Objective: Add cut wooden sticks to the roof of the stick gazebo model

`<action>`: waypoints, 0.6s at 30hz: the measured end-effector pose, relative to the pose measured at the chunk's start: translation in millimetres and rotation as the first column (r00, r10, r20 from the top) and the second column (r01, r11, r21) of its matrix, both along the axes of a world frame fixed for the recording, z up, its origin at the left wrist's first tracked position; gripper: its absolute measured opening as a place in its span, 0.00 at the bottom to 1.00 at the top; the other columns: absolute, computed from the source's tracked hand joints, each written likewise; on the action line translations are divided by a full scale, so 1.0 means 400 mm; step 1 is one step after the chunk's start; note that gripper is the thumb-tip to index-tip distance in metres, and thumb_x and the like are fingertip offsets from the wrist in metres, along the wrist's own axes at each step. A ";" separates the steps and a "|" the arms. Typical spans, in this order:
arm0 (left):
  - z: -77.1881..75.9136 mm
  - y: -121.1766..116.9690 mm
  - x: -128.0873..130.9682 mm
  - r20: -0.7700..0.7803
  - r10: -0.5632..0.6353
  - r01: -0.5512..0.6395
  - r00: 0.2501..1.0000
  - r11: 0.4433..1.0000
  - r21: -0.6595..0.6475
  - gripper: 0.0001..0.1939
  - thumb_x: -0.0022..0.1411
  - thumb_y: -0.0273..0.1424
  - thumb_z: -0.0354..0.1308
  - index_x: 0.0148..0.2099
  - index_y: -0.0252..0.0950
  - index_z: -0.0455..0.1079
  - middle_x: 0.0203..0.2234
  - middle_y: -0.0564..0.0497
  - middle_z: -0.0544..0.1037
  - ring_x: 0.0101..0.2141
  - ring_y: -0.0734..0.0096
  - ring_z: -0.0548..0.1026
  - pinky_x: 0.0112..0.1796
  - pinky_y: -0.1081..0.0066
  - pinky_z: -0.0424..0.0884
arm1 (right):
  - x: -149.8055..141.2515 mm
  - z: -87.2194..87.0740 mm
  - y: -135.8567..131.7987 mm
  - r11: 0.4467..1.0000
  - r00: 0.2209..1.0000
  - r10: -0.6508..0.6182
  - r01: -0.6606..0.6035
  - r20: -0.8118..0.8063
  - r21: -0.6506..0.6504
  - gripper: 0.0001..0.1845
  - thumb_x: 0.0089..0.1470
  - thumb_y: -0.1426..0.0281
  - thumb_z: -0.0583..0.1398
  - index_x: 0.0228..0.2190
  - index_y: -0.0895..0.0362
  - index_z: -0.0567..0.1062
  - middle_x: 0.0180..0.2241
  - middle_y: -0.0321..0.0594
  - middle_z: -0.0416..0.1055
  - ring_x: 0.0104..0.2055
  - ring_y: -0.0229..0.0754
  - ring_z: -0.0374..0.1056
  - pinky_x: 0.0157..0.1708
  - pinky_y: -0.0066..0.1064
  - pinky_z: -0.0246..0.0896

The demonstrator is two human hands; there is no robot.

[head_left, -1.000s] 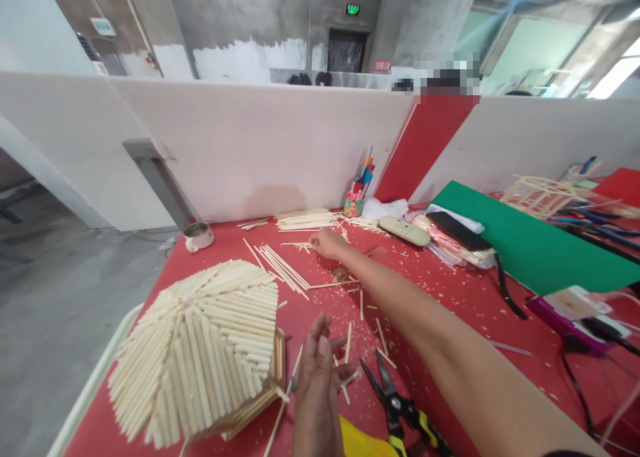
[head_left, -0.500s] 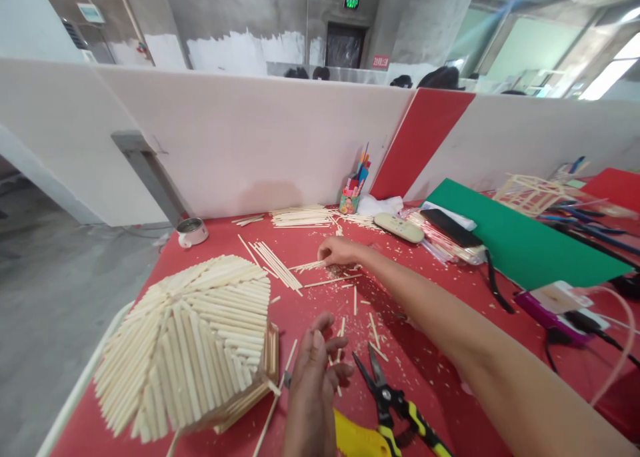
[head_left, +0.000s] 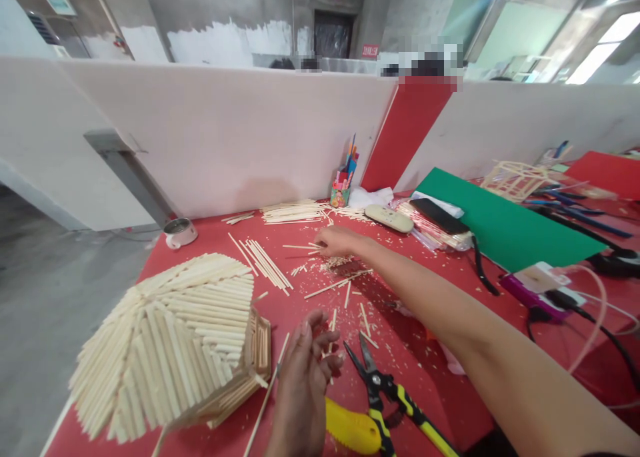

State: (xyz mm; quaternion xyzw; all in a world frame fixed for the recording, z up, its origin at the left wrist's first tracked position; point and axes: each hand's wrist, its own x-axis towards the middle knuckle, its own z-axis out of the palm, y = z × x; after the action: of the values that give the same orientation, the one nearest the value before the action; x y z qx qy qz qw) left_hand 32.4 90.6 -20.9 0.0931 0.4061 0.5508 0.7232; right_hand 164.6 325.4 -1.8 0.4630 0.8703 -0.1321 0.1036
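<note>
My right hand (head_left: 339,241) reaches far across the red table (head_left: 210,234), fingers pinched on thin wooden sticks (head_left: 301,247) lying flat. Near the front edge my left hand (head_left: 305,377) is half curled, with a short stick (head_left: 332,324) at its fingertips; whether it grips it I cannot say. A domed model made of wooden sticks (head_left: 175,344) stands at the front left, just left of that hand. Black snips with yellow handles (head_left: 385,394) lie open to the right of my left hand, beside a yellow tool (head_left: 353,432).
Loose stick bundles (head_left: 263,264) and a pile (head_left: 293,212) lie mid-table among chips. At the back stand a pen cup (head_left: 341,190), a remote (head_left: 389,218), a phone (head_left: 440,215), a green sheet (head_left: 505,227), cables (head_left: 575,304) and a small tin (head_left: 180,231).
My right hand slid back away from me with the sticks it pinches, after drawing them nearer. The left hand curled a little. The view swung left.
</note>
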 end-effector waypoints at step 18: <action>0.014 0.001 -0.001 0.023 0.027 -0.027 0.999 0.999 -0.034 0.29 0.46 0.44 0.68 0.48 0.36 0.69 0.32 0.46 0.76 0.28 0.68 0.74 0.28 0.71 0.66 | 0.090 -0.016 0.013 0.994 0.997 0.014 -0.022 -0.077 -0.103 0.15 0.59 0.63 0.58 0.45 0.58 0.71 0.46 0.42 0.69 0.44 0.42 0.68 0.42 0.39 0.67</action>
State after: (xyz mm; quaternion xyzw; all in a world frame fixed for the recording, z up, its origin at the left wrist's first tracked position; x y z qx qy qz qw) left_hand 32.1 90.9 -15.4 0.0691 0.4081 0.5547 0.7218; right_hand 200.8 330.7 -8.2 0.4437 0.8697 -0.1940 0.0954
